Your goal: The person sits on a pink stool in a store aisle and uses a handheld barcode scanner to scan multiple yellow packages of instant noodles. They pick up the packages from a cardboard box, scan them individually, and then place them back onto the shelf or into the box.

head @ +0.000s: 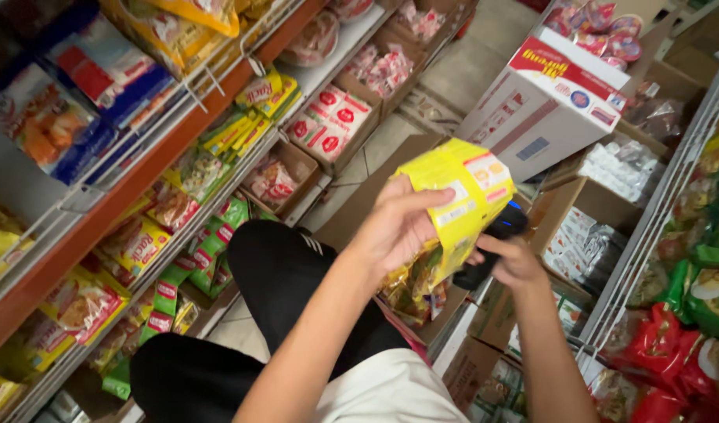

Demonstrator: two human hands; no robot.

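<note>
Left hand: the left hand (398, 227) is closed around a bright yellow, crinkly plastic multipack of snack packets (457, 205), thumb across the near face and fingers wrapped behind it
Right hand: the right hand (516, 262) grips a small black handheld scanner (496, 239), fingers curled round its body, just behind and under the pack
Where the pack is: it is held up in mid-air over the person's knees, between the two shelving runs, above an open brown cardboard carton (422, 309) of similar yellow packs
Why held so: judging by the pose, the pack is lifted and turned so that its white printed label patch faces the scanner's head; the two are almost touching, though whether they meet I cannot tell
Long axis: the pack's long axis runs on a slant, from lower left near the wrist to upper right
Which way it points: its upper end, with a red and white panel, points up and away towards the white and red cardboard box (543, 102); its lower end hangs down towards the carton
Posture: the person crouches in black trousers (281, 274), which keeps both hands level with the low stock
Left side: an orange-edged shelf rack (140, 168) carries green, yellow and red packets
Right side: a white wire rack (649, 235) holds red and green bags
</note>
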